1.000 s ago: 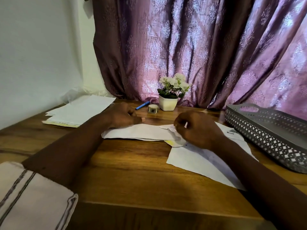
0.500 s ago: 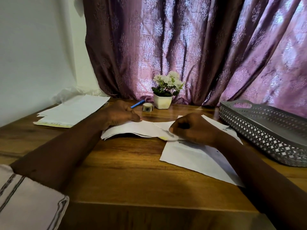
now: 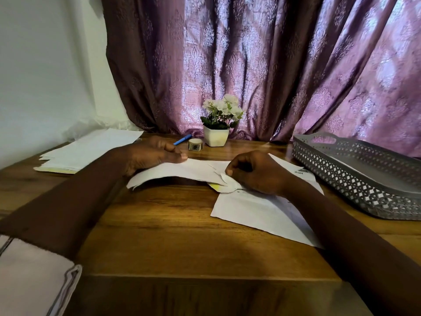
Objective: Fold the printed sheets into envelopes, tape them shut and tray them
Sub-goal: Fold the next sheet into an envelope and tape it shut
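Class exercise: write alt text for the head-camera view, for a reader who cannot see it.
Two hands fold a white sheet on a wooden table: left hand presses it flat, right hand pinches its edge. A grey perforated tray sits right, a paper stack left.

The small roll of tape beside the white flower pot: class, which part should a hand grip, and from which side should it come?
Grip the small roll of tape across its round outer rim, coming from above and the near side. It seems to lie flat on the wooden table, hole up. The white flower pot stands close on its right and the blue pen on its left, so sideways approaches look cramped.
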Demonstrator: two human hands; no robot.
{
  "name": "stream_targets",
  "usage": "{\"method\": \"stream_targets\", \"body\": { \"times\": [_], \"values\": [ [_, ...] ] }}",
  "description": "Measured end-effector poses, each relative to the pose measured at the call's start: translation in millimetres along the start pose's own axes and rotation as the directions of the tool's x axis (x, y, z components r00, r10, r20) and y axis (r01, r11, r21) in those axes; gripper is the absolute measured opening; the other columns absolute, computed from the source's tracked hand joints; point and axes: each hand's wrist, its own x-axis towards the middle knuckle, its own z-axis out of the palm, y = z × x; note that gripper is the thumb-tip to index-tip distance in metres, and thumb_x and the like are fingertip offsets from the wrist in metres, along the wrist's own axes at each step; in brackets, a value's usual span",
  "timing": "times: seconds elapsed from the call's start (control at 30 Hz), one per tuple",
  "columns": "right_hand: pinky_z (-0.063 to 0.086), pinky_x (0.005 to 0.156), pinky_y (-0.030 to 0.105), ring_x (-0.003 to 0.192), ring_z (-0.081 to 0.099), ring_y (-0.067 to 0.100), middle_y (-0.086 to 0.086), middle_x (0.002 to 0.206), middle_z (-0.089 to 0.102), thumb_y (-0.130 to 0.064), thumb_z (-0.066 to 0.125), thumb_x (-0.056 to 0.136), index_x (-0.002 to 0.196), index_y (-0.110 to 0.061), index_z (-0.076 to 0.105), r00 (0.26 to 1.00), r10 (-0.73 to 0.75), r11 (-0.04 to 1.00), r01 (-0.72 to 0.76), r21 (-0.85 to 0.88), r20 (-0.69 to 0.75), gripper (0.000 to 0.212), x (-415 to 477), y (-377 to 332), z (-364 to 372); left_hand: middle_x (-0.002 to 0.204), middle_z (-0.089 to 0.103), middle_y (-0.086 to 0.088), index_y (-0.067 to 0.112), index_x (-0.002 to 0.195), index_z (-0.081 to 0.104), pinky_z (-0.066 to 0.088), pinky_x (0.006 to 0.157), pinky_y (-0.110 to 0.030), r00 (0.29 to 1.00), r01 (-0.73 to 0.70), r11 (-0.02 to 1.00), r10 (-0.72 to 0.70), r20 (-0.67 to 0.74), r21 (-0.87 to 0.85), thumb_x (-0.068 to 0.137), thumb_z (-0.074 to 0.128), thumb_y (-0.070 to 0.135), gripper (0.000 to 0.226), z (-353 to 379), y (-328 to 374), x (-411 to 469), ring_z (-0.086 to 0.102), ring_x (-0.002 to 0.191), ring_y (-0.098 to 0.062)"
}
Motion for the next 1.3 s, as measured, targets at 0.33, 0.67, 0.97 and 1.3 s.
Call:
{"method": "stream_targets", "body": {
  "times": [0.33, 0.67, 0.97, 1.3],
  "values": [
    [0.046, 0.066, 0.009, 0.086, 0.065, 0.009, -0.002, 0.098, 0.072, -0.024, 0.067, 0.097, 0.11, -0.015, 0.073, 0.999, 0.029, 0.999, -0.03, 0.016, 0.039, 0.017, -1.3, 0.1, 1.0, 0.097, 0.079, -0.008, 0.025, 0.072, 0.083, 0.05, 0.091, -0.027, 0.992, 0.003, 0.97, 0.026, -0.12, 0.242, 0.081, 0.086, 0.03, 0.011, 2.0, -2.2, 4.3, 0.063, 0.09, -0.009],
    [0.046, 0.072, 0.027, 0.084, 0.06, 0.008, -0.005, 0.097, 0.07, -0.037, 0.077, 0.088, 0.101, -0.021, 0.076, 0.996, -0.052, 0.998, 0.05, -0.028, -0.067, 0.02, -2.5, -0.4, 15.0, 0.098, 0.078, -0.002, 0.015, 0.083, 0.082, 0.053, 0.093, -0.036, 0.987, -0.109, 0.939, 0.141, -0.075, 0.326, 0.083, 0.082, 0.041, 0.026, 31.6, 8.7, 0.0, 0.067, 0.102, -0.014],
    [0.02, 0.119, 0.055, 0.153, 0.025, 0.027, -0.002, 0.167, 0.029, -0.067, 0.015, 0.102, 0.155, -0.044, 0.032, 0.972, 0.196, 0.898, -0.124, -0.421, 0.133, 0.06, 0.8, 6.2, 17.5, 0.11, 0.076, -0.007, 0.006, 0.114, 0.074, 0.055, 0.069, -0.016, 0.985, 0.12, 0.98, -0.137, 0.101, 0.16, 0.086, 0.076, 0.003, 0.028, -9.4, 12.3, -21.0, 0.072, 0.09, -0.011],
    [0.031, 0.109, 0.053, 0.131, 0.043, 0.031, 0.0, 0.142, 0.06, -0.062, 0.02, 0.103, 0.143, -0.038, 0.052, 0.995, 0.022, 0.903, 0.023, -0.429, 0.101, 0.056, 2.4, -16.5, 28.8, 0.102, 0.07, 0.001, 0.011, 0.098, 0.078, 0.041, 0.061, -0.017, 0.93, 0.007, 0.962, 0.094, -0.356, 0.271, 0.08, 0.086, 0.034, 0.031, 43.9, 31.0, -8.7, 0.057, 0.077, -0.001]
  ]
}}
